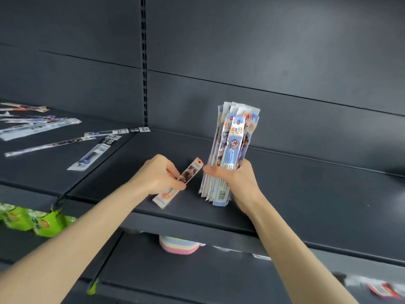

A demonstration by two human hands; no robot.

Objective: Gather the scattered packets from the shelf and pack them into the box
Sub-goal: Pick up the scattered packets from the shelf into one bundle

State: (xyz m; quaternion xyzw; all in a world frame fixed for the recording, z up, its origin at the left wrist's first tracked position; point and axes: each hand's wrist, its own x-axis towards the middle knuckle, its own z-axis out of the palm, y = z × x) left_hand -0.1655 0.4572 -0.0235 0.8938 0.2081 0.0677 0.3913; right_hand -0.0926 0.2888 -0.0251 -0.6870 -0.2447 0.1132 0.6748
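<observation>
My right hand [235, 178] grips an upright bundle of several long, narrow packets [233, 137], blue and white with orange marks, its lower end just above the dark shelf [306, 194]. My left hand [161, 175] pinches a single slim packet [188, 174], tilted with its orange-tipped end pointing at the bundle. Several more packets [94, 153] lie scattered flat on the shelf section to the left. No box is in view.
A slotted upright post [144, 62] divides the dark back panel. On the lower shelf at left sit green bags [37, 222]. A pastel striped object [179, 245] shows under the shelf edge. Blurred red and white items [381, 289] lie at bottom right.
</observation>
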